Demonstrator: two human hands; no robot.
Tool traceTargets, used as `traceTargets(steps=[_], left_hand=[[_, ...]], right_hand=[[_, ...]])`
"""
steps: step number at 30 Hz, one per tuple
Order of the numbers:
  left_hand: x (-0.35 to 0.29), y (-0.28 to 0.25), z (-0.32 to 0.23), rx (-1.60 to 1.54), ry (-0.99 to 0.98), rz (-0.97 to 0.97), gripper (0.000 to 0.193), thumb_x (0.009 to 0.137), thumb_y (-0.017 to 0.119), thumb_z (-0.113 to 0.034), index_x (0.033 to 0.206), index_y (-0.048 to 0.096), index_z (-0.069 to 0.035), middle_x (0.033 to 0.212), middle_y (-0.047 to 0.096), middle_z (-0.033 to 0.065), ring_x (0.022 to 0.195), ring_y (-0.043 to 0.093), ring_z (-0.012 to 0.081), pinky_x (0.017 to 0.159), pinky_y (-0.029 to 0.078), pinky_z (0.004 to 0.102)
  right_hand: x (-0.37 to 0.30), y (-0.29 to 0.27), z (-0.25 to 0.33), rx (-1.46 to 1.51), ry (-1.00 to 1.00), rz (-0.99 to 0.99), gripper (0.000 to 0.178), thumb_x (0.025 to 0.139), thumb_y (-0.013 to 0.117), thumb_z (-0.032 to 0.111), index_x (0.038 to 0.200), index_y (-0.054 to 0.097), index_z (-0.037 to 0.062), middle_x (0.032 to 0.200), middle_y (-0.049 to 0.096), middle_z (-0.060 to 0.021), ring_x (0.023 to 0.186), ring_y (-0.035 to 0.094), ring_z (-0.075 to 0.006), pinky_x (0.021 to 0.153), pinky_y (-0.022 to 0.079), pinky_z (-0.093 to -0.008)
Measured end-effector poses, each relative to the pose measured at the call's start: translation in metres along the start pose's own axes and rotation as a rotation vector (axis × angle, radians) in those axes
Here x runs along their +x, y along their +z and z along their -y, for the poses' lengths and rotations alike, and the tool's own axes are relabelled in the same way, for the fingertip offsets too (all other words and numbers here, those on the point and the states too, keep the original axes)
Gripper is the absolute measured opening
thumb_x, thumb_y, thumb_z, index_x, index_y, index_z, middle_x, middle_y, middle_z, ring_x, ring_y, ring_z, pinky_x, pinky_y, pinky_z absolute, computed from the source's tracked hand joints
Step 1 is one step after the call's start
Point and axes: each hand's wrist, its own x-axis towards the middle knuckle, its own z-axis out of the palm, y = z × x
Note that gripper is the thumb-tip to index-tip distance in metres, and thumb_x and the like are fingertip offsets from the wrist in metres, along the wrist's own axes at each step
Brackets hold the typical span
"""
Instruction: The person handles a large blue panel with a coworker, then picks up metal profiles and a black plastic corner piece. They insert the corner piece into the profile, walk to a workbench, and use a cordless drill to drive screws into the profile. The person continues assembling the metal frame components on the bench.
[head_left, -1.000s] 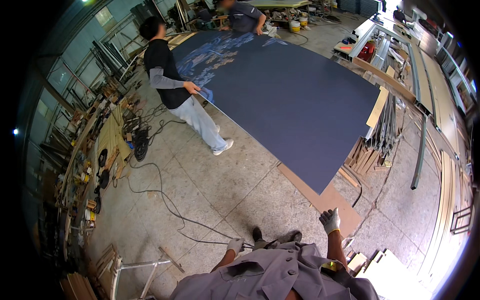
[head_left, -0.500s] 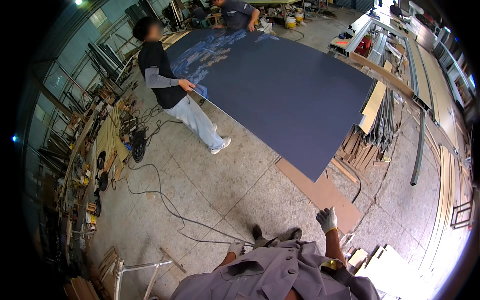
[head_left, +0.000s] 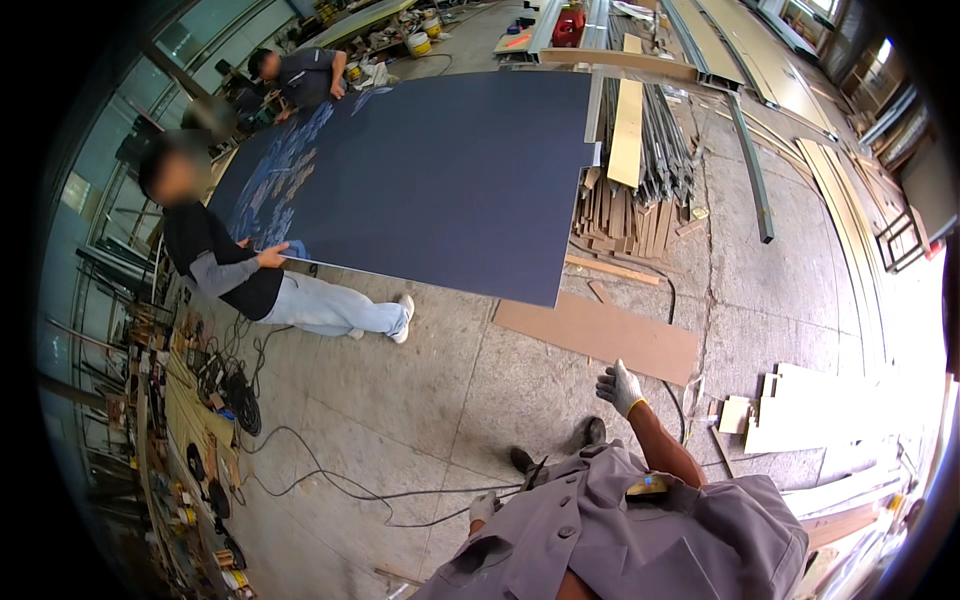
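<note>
My right hand (head_left: 620,388), in a pale work glove, reaches forward with its fingers apart and nothing in them. It is nearest to a brown board (head_left: 590,335) on the floor and does not touch it. My left hand (head_left: 484,506), also gloved, is low beside my body; its fingers are too small to make out. Ahead is a large dark panel (head_left: 440,180) with blue and brownish smears toward its left end. A person in black (head_left: 225,255) grips its near edge. Another person in a dark shirt (head_left: 308,75) bends at its far left edge, hands by it.
Right of the panel lie bundled thin strips (head_left: 665,150) and wood offcuts (head_left: 625,220). A long metal bar (head_left: 750,165) and pale planks (head_left: 845,220) lie farther right. A black cable (head_left: 350,480) crosses the floor at left. White sheets (head_left: 810,410) lie at lower right.
My view has turned to the right, so the panel and both people appear farther left. My right hand stays stretched forward with its fingers apart. The person in black still holds the panel's edge.
</note>
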Motion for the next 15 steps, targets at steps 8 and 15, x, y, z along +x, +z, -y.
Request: traceTargets(steps=[8,15], left_hand=[[0.014,-0.002,-0.008,0.093,0.019,0.055,0.05,0.095,0.07,-0.029,0.126,0.06,0.009,0.103,0.071,0.0181,0.086,0.073,0.0274,0.072,0.06,0.039],[0.007,0.005,-0.032,0.049,0.048,-0.047,0.041,0.095,0.069,-0.031,0.114,0.068,0.006,0.099,0.071,0.0156,0.081,0.072,0.0256,0.069,0.058,0.0375]], right_hand=[[0.003,-0.013,-0.002,-0.02,0.006,0.0,0.071,0.103,0.049,0.062,0.137,0.051,0.0001,0.103,0.068,-0.0172,0.082,0.069,-0.0303,0.074,0.061,-0.0457],[0.015,-0.014,0.007,-0.061,-0.007,-0.02,0.07,0.103,0.051,0.061,0.135,0.053,-0.0019,0.107,0.07,-0.0198,0.083,0.071,-0.0317,0.074,0.062,-0.0464]])
